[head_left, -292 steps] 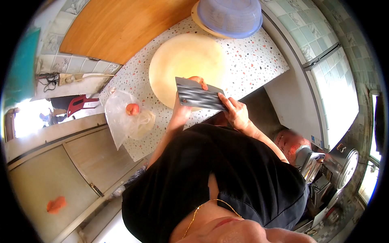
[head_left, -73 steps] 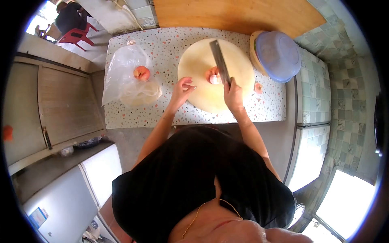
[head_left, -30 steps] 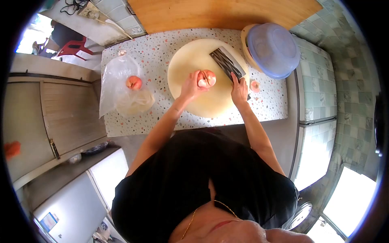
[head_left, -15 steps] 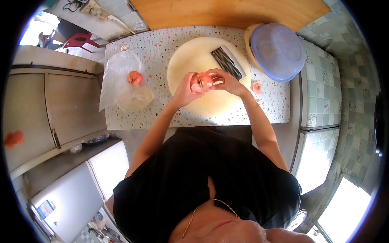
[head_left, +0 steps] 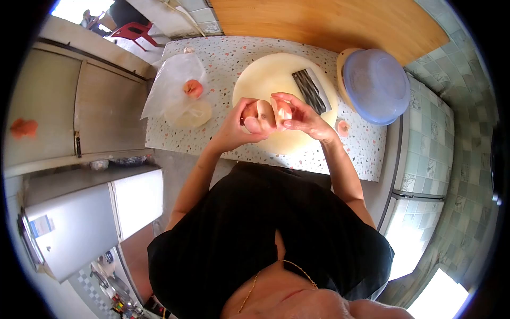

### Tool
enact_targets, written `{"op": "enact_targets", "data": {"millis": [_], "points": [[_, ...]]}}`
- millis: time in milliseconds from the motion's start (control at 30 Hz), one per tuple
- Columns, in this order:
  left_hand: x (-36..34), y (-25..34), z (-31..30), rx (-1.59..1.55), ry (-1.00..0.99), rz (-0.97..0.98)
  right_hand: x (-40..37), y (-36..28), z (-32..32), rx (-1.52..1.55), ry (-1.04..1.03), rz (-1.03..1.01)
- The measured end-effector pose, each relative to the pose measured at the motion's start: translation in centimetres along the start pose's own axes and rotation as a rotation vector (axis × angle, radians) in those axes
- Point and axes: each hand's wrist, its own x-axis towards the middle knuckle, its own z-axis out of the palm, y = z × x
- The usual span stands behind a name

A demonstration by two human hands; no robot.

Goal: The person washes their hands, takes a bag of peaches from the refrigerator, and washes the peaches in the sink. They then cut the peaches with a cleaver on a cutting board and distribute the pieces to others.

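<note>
Above the round cutting board (head_left: 257, 72), both hands hold a pomegranate that is split into parts. My left hand (head_left: 234, 127) is closed round the larger part (head_left: 265, 114), whose pale inner face shows. A reddish piece (head_left: 283, 110) is gripped between the thumb and fingers of my right hand (head_left: 312, 123). The two parts are parted by a narrow gap. On the board, just beyond my right hand, lies a flat knife blade (head_left: 309, 90) with a dark wavy pattern and a pale edge. A small cut-off pink slice (head_left: 343, 127) rests on the counter to the right.
On the speckled counter (head_left: 223, 64), a whole red fruit (head_left: 193, 89) sits on a clear plastic bag (head_left: 164, 87) to the left. A small pale bulb (head_left: 188, 50) lies behind it. A bowl with a bluish lid (head_left: 377, 87) stands at the back right.
The pomegranate has opened between my hands, showing its pale inside. My hands have turned and come slightly nearer. The camera view has shifted, moving the counter items a little.
</note>
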Motion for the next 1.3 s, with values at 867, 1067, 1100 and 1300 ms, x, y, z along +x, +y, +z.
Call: {"op": "enact_targets", "data": {"millis": [867,1067,1100,1300], "points": [[-18.3,-8.2,-18.3,-0.811,0.258,-0.035,12.8,10.5,19.5,0.510,-0.096,-0.027],[-23.2,-10.4,-22.6,-1.138,0.393,0.126,17.9,11.4,30.2,0.387,-0.026,0.025],[-23.7,-11.0,-23.2,-1.266,0.461,0.177,18.7,12.2,31.3,0.231,-0.004,0.007],[-23.7,-11.0,-25.1,-1.464,0.505,0.277,21.2,14.4,36.0,-0.021,0.134,0.028]]}}
